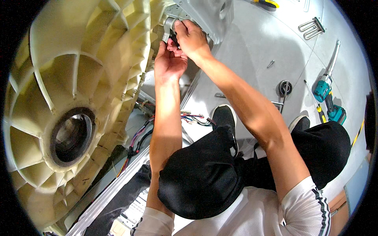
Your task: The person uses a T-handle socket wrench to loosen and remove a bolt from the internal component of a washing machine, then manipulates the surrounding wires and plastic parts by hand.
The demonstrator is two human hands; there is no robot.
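My right hand (pixel 191 41) grips a silver metal fitting (pixel 170 23) at the upper rim of a large cream plastic tub (pixel 75 53), beside the grey metal housing (pixel 206 15). Just below it, my left hand (pixel 171 63) is turned palm up, fingers curled at the fitting's lower end around something partly hidden that I cannot make out. The tub fills the left of the view, its ribbed face showing a dark ring (pixel 59 151) round a central opening.
Coloured wires (pixel 197 117) run below my forearms. On the tiled floor at right lie a teal power tool (pixel 323 88), a yellow-handled screwdriver (pixel 321 114), a round socket tool (pixel 285 87), a metal heating element (pixel 310 29) and small metal pieces (pixel 271 63). My bent legs occupy the lower middle.
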